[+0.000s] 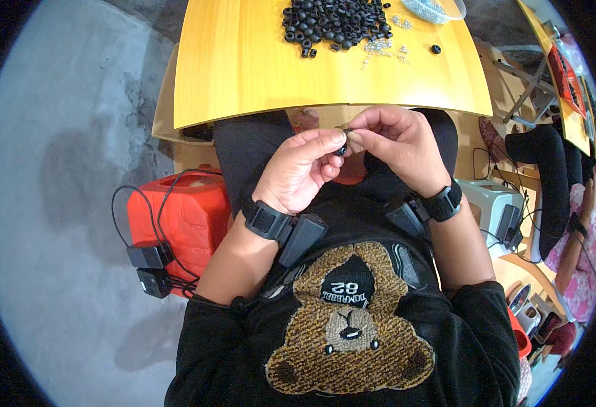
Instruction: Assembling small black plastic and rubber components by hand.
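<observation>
My left hand (296, 166) and my right hand (401, 144) meet in front of the table edge, above my lap. The fingers of the left are curled round a small black plastic part (340, 150), mostly hidden by them. My right thumb and forefinger are pinched together against the left thumb tip; what they hold is too small and covered to make out. On the table, a heap of small round black plastic parts (335, 24) lies beyond my hands. Tiny shiny metal pieces (379, 47) are scattered at its near right side.
The yellow wooden table (243, 74) has a curved near edge. A clear plastic tub (452, 10) of shiny pieces stands at its far right, and one loose black part (436, 49) lies apart. To my left is a red stool (182, 203) with cables. Another person (576, 230) sits at right.
</observation>
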`<state>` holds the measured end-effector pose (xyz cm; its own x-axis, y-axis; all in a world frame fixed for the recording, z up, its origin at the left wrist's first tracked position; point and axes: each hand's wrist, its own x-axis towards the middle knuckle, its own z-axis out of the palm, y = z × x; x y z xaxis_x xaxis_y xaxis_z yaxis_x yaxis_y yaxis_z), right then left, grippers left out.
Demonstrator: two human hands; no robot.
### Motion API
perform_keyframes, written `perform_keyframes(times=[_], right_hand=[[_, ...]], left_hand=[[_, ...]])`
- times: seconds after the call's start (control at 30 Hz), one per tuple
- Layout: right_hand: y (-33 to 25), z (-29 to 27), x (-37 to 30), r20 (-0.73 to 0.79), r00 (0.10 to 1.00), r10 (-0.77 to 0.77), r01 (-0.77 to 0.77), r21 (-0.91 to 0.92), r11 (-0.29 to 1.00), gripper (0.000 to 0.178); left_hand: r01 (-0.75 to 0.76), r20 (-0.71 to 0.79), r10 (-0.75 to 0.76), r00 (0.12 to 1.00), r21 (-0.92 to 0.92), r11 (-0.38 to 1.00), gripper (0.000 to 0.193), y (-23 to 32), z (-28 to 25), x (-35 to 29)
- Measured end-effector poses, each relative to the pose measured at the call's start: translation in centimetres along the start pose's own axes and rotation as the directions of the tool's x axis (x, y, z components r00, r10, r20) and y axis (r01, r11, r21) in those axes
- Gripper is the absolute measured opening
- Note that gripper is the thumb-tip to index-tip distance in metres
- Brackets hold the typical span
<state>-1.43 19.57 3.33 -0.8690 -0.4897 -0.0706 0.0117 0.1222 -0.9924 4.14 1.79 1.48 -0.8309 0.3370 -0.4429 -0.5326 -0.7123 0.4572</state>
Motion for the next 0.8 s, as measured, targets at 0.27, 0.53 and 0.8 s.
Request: perform_keyframes(times=[0.27,0.53,0.8], right_hand=[[-0.7,0.1,0.1,0.051,0.990,0.130,-0.134,0.071,0.988,0.013],[0.0,-0.2,0.2,0.048,0.999,0.025,-0.030,0.099,0.995,0.008],[-1.6,0.1,0.0,0.047,0.986,-0.161,0.167,-0.226,0.960,0.010]], left_hand=[[0.011,-0.013,-0.011,1.000,0.023,1.000,0.011,0.0,0.1,0.0],[-0.006,-0.023,0.007,1.000,0.031,1.000,0.012,0.0,0.2,0.1],[-0.017,-0.052,0.020,0.998,0.054,0.998,0.013,0.0,0.0,0.0]])
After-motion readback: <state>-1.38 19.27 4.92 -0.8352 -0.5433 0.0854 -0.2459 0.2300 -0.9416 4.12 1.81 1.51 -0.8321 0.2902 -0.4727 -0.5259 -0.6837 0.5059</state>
